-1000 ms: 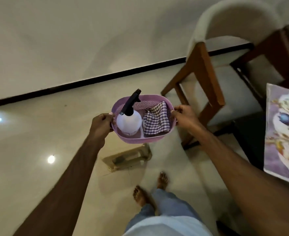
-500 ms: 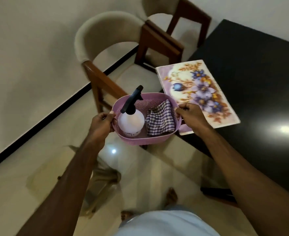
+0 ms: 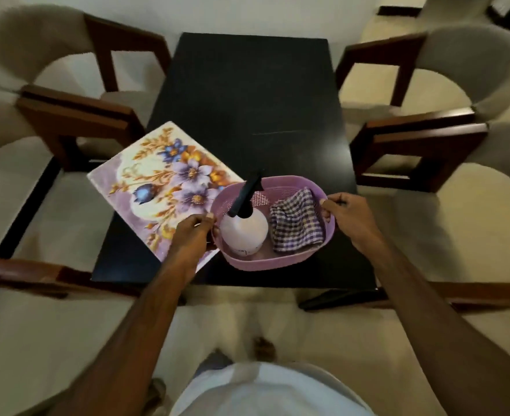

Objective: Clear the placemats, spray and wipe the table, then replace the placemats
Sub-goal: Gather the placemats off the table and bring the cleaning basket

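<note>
A black table [image 3: 247,94] fills the centre of the frame, with a floral placemat [image 3: 163,187] lying askew at centre left. Over the table's near edge, the left hand [image 3: 192,235] and right hand [image 3: 348,216] grip the ends of a purple basket [image 3: 280,261] holding a white spray bottle [image 3: 244,232] and a checked cloth [image 3: 295,222]. Cushioned wooden chairs [image 3: 445,94] flank both sides.

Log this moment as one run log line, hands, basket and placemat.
left hand: holds basket rim | right hand: holds opposite rim | basket: spray bottle, checked cloth inside | placemat: on table
</note>
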